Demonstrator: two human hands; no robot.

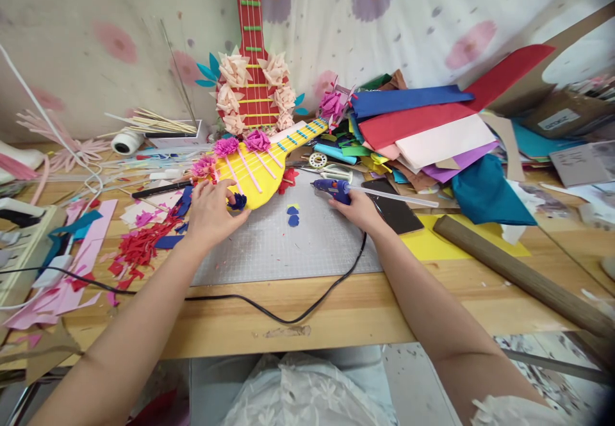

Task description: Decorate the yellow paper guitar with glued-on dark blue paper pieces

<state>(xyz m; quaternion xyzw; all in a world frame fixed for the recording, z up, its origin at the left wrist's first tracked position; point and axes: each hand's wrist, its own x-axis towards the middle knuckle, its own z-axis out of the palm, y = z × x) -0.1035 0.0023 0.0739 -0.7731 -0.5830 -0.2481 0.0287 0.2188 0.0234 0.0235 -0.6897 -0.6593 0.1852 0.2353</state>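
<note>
My left hand [211, 211] is curled at the lower end of a yellow toy guitar [262, 198], with thumb and fingers around a small dark blue paper flower [237, 202]. Part of that flower is hidden by the fingers. On the guitar's body are pink strips, white strings and magenta paper flowers [225, 147]. My right hand [358, 211] grips a blue hot glue gun [332, 188], its nozzle pointing left. A long clear glue stick [398, 196] sticks out of its back. Between the hands, blue paper petals [293, 220] lie on a grey cutting mat [269, 256].
A red paper guitar [257, 102] with pale roses stands against the curtain. Folded coloured paper [418, 118] is heaped at the right, near a phone [394, 208] and a brown roll [509, 266]. Red scraps [147, 240] lie left. The black cord [283, 319] crosses the table front.
</note>
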